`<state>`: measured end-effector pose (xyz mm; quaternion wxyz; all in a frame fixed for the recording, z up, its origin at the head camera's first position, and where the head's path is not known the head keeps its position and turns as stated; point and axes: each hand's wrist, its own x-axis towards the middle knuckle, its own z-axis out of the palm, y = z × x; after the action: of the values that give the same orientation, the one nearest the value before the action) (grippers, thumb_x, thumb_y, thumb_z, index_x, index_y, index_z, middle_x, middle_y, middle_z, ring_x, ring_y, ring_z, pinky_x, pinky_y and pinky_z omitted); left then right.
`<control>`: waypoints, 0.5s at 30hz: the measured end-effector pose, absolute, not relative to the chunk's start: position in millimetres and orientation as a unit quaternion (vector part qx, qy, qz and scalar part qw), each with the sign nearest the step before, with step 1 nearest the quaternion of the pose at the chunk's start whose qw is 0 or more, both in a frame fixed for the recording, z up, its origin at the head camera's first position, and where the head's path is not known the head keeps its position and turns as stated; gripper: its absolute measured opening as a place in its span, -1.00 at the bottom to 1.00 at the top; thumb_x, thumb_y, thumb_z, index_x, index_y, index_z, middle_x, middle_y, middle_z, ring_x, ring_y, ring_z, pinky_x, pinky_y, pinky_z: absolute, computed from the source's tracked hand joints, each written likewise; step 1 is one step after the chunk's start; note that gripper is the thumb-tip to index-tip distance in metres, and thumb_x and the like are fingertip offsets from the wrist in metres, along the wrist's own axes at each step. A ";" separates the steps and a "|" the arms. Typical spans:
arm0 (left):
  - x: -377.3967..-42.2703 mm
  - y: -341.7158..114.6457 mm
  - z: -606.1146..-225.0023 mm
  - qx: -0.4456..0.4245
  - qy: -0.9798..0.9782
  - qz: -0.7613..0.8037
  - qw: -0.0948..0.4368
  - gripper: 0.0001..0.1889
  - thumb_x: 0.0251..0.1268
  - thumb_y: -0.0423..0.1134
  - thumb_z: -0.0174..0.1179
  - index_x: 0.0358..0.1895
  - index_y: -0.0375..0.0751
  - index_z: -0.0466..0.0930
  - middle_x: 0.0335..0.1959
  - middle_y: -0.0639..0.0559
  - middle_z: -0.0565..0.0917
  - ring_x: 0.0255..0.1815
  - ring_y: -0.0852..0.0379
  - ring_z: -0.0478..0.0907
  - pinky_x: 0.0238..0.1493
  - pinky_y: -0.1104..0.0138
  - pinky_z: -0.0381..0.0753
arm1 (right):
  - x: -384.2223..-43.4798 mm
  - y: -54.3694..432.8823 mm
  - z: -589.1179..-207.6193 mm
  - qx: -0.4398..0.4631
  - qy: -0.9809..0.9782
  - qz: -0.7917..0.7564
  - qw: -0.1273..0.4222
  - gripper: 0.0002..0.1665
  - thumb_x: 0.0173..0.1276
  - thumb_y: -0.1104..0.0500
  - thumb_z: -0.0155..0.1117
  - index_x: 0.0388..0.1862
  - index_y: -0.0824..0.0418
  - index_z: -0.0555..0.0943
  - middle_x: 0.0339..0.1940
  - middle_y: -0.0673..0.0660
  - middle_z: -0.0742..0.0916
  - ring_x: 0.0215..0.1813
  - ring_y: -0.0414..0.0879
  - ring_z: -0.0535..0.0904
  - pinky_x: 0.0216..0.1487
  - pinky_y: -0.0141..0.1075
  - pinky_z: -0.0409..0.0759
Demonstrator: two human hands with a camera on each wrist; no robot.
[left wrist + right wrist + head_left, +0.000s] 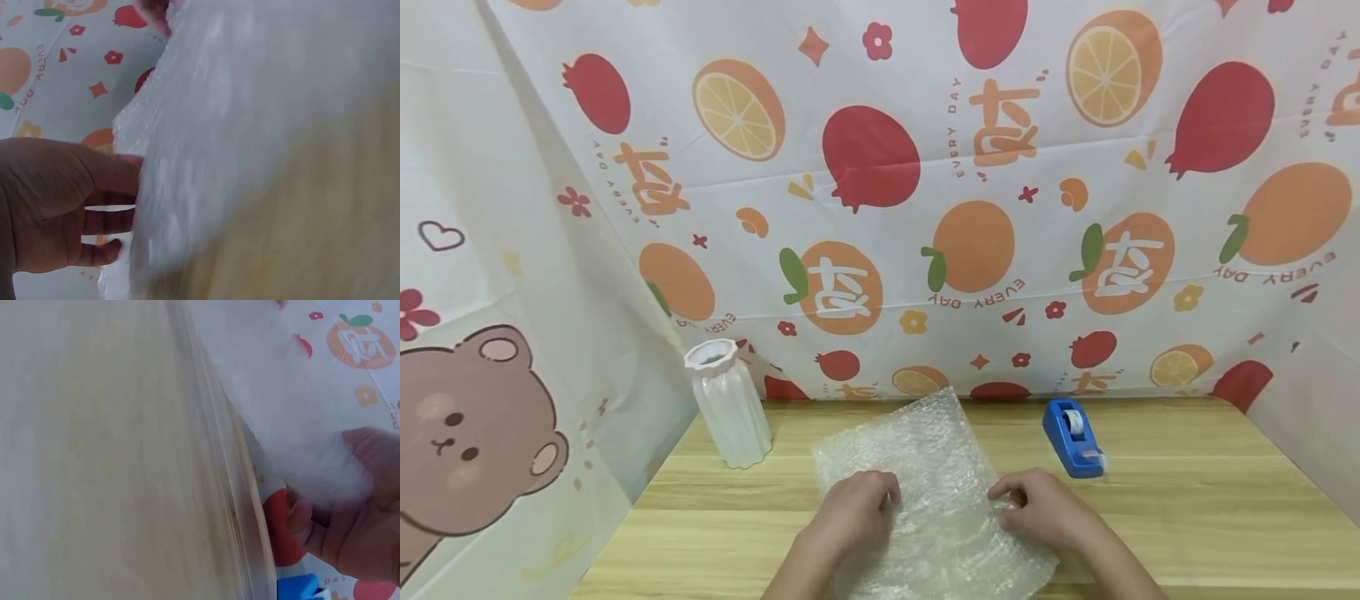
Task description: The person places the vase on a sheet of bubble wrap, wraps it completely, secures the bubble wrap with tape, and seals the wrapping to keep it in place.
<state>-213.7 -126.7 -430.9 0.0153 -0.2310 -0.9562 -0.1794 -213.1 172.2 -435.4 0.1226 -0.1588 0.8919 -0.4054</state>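
A clear sheet of bubble wrap (928, 454) lies in front of me, slanted over the wooden table. My left hand (861, 507) grips its left side; in the left wrist view the thumb (122, 172) meets the sheet's edge and the other fingers are partly behind it. On the opposite side, my right hand (1043, 506) pinches the sheet's right edge with curled fingers. The right wrist view shows the wrap (281, 406) blurred, its end between the thumb and fingers of the right hand (356, 525).
At the table's back left stands a white ribbed vase (733, 412). A blue tape dispenser (1070, 442) with a roll of tape sits beyond my right hand. Behind the wooden table (1210, 492) hangs a fruit-print cloth (880, 225), and a bear-print cloth (482, 433) hangs at left.
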 end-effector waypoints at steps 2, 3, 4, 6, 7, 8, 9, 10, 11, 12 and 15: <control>-213.6 -128.6 -428.7 -0.231 -0.954 -0.190 -0.001 -0.77 -0.11 -0.38 0.40 -0.34 -0.01 0.66 -0.44 0.22 0.60 -0.38 0.25 0.51 -0.36 0.26 0.49 | -214.9 176.0 -435.0 -0.127 0.893 -0.415 0.118 -0.72 0.16 0.21 0.46 -0.11 0.12 0.72 -0.49 0.03 0.55 -0.40 -0.10 0.43 -0.44 -0.33 0.39; -213.1 -129.1 -427.5 -0.230 -0.954 -0.192 -0.008 -0.75 -0.13 -0.32 0.45 -0.30 -0.02 0.67 -0.40 0.20 0.62 -0.34 0.22 0.53 -0.31 0.22 0.52 | -215.8 178.0 -434.5 -0.113 0.890 -0.425 0.120 -0.72 0.18 0.21 0.45 -0.10 0.16 0.71 -0.52 0.03 0.54 -0.45 -0.11 0.43 -0.48 -0.33 0.38; -212.4 -129.1 -426.3 -0.228 -0.955 -0.192 -0.011 -0.71 -0.15 -0.25 0.49 -0.26 -0.02 0.68 -0.34 0.17 0.64 -0.28 0.17 0.55 -0.27 0.17 0.53 | -216.6 179.8 -434.5 -0.102 0.886 -0.436 0.121 -0.71 0.19 0.20 0.44 -0.08 0.19 0.70 -0.56 0.03 0.53 -0.51 -0.13 0.41 -0.51 -0.34 0.37; -210.2 -128.9 -424.0 -0.223 -0.957 -0.187 -0.016 -0.62 -0.16 -0.13 0.53 -0.17 -0.03 0.68 -0.21 0.09 0.66 -0.16 0.05 0.58 -0.18 0.05 0.54 | -217.3 183.3 -434.4 -0.096 0.874 -0.460 0.121 -0.68 0.21 0.19 0.42 -0.06 0.26 0.68 -0.64 0.02 0.51 -0.62 -0.16 0.37 -0.59 -0.35 0.35; -209.3 -128.9 -422.9 -0.220 -0.958 -0.185 -0.020 -0.57 -0.16 -0.07 0.54 -0.13 -0.03 0.68 -0.15 0.06 0.66 -0.08 -0.01 0.57 -0.14 -0.02 0.53 | -217.4 184.5 -434.0 -0.094 0.871 -0.467 0.120 -0.68 0.22 0.18 0.41 -0.06 0.27 0.67 -0.67 0.02 0.50 -0.67 -0.17 0.36 -0.62 -0.34 0.36; -208.1 -129.1 -422.0 -0.217 -0.959 -0.183 -0.024 -0.51 -0.18 -0.02 0.55 -0.09 -0.03 0.67 -0.08 0.03 0.65 0.00 -0.07 0.55 -0.09 -0.09 0.51 | -217.3 185.6 -433.6 -0.094 0.871 -0.468 0.117 -0.69 0.23 0.16 0.41 -0.08 0.27 0.67 -0.70 0.02 0.50 -0.70 -0.18 0.36 -0.63 -0.33 0.36; -206.9 -129.3 -421.3 -0.213 -0.959 -0.184 -0.031 -0.47 -0.19 0.01 0.55 -0.05 -0.04 0.67 -0.01 -0.01 0.64 0.06 -0.12 0.53 -0.03 -0.14 0.48 | -217.2 186.6 -433.2 -0.096 0.872 -0.466 0.114 -0.72 0.23 0.14 0.41 -0.12 0.26 0.68 -0.71 0.01 0.50 -0.70 -0.18 0.36 -0.63 -0.33 0.36; -206.1 -129.7 -420.8 -0.209 -0.959 -0.186 -0.038 -0.43 -0.20 0.04 0.56 -0.02 -0.05 0.66 0.05 -0.04 0.62 0.13 -0.16 0.50 0.02 -0.20 0.45 | -217.1 187.4 -432.8 -0.098 0.876 -0.459 0.110 -0.75 0.23 0.12 0.41 -0.17 0.23 0.69 -0.72 0.01 0.50 -0.70 -0.19 0.37 -0.63 -0.32 0.37; -205.2 -130.2 -420.5 -0.206 -0.960 -0.187 -0.044 -0.39 -0.23 0.05 0.57 0.00 -0.05 0.65 0.11 -0.07 0.61 0.18 -0.19 0.48 0.06 -0.26 0.41 | -216.9 188.1 -432.5 -0.101 0.881 -0.449 0.108 -0.77 0.24 0.08 0.41 -0.22 0.20 0.70 -0.72 0.00 0.51 -0.70 -0.19 0.38 -0.63 -0.31 0.38; -204.9 -130.7 -420.3 -0.205 -0.959 -0.187 -0.049 -0.36 -0.25 0.05 0.58 0.02 -0.05 0.64 0.15 -0.10 0.59 0.22 -0.23 0.45 0.10 -0.32 0.37 | -216.7 188.6 -432.3 -0.104 0.886 -0.438 0.107 -0.79 0.25 0.05 0.39 -0.27 0.17 0.70 -0.70 0.00 0.54 -0.68 -0.18 0.39 -0.63 -0.31 0.38; -204.8 -131.6 -421.2 -0.203 -0.960 -0.181 -0.067 -0.29 -0.29 0.02 0.59 0.09 -0.08 0.62 0.29 -0.19 0.52 0.35 -0.36 0.34 0.16 -0.45 0.21 | -215.9 189.1 -432.1 -0.117 0.900 -0.406 0.105 -0.78 0.30 -0.04 0.35 -0.35 0.09 0.70 -0.57 -0.03 0.61 -0.58 -0.17 0.42 -0.56 -0.31 0.38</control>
<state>-204.8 -131.6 -421.2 -0.0670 -0.2030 -0.9600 -0.1810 -215.9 189.1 -432.1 0.1054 -0.1169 0.9000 -0.4065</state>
